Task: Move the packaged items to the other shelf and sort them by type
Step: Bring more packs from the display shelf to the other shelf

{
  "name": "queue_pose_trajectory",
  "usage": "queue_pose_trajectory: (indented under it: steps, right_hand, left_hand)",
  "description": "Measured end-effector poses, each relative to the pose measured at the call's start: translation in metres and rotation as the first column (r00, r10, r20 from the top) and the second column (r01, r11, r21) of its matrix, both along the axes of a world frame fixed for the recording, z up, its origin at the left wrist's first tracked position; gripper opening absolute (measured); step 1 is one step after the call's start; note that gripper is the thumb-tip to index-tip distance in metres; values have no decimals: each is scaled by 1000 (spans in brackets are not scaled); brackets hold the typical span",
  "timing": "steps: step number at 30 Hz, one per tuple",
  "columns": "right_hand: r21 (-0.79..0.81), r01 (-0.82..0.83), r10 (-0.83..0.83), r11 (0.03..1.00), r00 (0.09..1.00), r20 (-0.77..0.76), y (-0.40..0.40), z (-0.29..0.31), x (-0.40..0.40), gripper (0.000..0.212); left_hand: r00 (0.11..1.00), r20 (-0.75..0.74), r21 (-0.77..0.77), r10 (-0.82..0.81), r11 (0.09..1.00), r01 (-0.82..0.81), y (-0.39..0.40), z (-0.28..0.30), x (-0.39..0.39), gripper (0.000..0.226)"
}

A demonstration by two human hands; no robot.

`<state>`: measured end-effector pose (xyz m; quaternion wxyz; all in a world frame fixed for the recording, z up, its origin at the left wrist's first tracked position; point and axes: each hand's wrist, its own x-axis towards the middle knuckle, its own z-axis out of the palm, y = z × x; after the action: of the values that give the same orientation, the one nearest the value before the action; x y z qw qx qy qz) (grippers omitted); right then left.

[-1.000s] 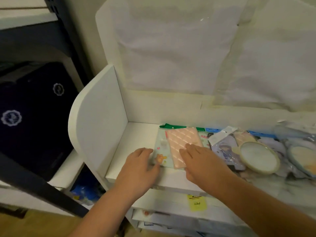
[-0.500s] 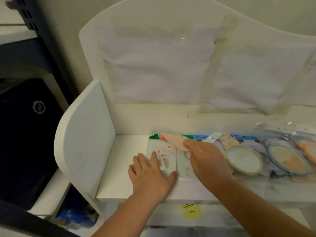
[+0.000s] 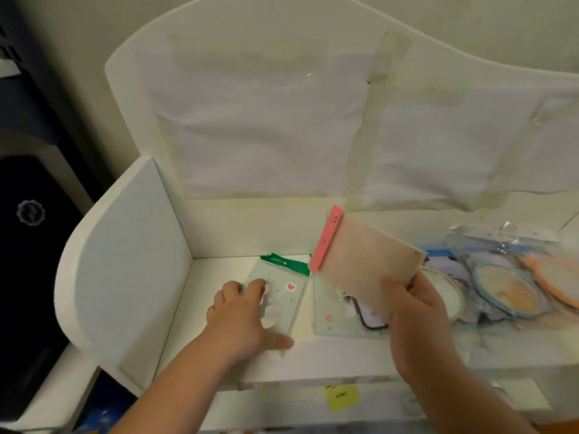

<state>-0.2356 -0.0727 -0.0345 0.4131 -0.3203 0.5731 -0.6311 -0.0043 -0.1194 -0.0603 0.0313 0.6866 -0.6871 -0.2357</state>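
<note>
Hands are both busy on the white shelf (image 3: 219, 270). Right hand (image 3: 413, 314), at about four o'clock in the view, pinches the lower edge of a flat peach packet (image 3: 366, 261) with a pink header strip (image 3: 326, 239), holding it tilted up off the shelf, the header pointing to eleven o'clock. Left hand (image 3: 241, 314), down at seven o'clock, lies with fingers spread flat on a pale green packet (image 3: 283, 292) with a green header and a small heart print, pressing it against the shelf floor. A second pale green packet (image 3: 332, 311) lies just beside it toward three o'clock, partly under the lifted one. Further out at three o'clock sits a heap of bagged round items (image 3: 507, 289), blue- and orange-rimmed, overlapping one another.

Peach packet looks light and thin, with enough stiffness to stand out from a pinch at one edge without drooping. Its plastic sleeve is likely slick, so thumb against fingers across the lower edge seems the safer hold. Green packets look just as flat and light; lying flush on the shelf, they probably need sliding to the front lip or a fingernail under a corner before a grip is possible. A yellow sticker (image 3: 340, 397) marks the shelf front at six o'clock.
</note>
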Motion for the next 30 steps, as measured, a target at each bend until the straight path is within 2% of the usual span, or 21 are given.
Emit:
queue_pose_trajectory:
  steps: [4, 7, 8, 10, 12, 15, 18, 21, 25, 28, 30]
  right_hand:
    - [25, -15, 8, 1000, 959, 284, 3, 5, -4, 30]
    - [49, 3, -25, 999, 895, 445, 5, 4, -8, 31]
    - [54, 11, -37, 998, 868, 496, 7, 3, -9, 32]
    - [43, 12, -35, 999, 801, 597, 10, 5, -11, 35]
    - [21, -15, -3, 1000, 730, 684, 15, 13, -14, 37]
    - [-27, -84, 76, 996, 662, 746, 20, 21, -23, 40]
    - [-45, -138, 121, 989, 614, 780, 29, 25, -36, 44]
    - [-57, -149, 133, 987, 572, 810, 42, 26, -56, 41]
    - [-100, -111, 144, 989, 554, 820, 67, 33, -87, 40]
    - [-146, -68, 159, 987, 536, 829, 94, 37, -119, 62]
    - [-149, -44, 148, 988, 563, 813, 115, 43, -145, 64]
  left_hand:
    - [976, -207, 15, 69, 998, -67, -4, 5, 18, 98]
    - [909, -377, 12, 177, 982, -186, -7, 3, 28, 90]
    - [876, -426, 14, 225, 970, -242, -6, 1, 30, 78]
    - [758, -567, 67, 322, 935, -347, -1, -1, 30, 35]
    - [629, -688, 151, 362, 919, -364, 2, -3, 33, 14]
    - [510, -761, 216, 401, 898, -384, 5, 1, 38, 15]
    - [412, -818, 215, 400, 878, -427, 13, 14, 31, 13]
    - [350, -859, 215, 374, 884, -416, 24, 31, 9, 12]
    - [260, -898, 261, 356, 905, -337, 45, 50, -41, 22]
    - [223, -905, 297, 361, 914, -277, 69, 63, -91, 23]
    - [200, -914, 303, 353, 921, -245, 87, 71, -128, 23]
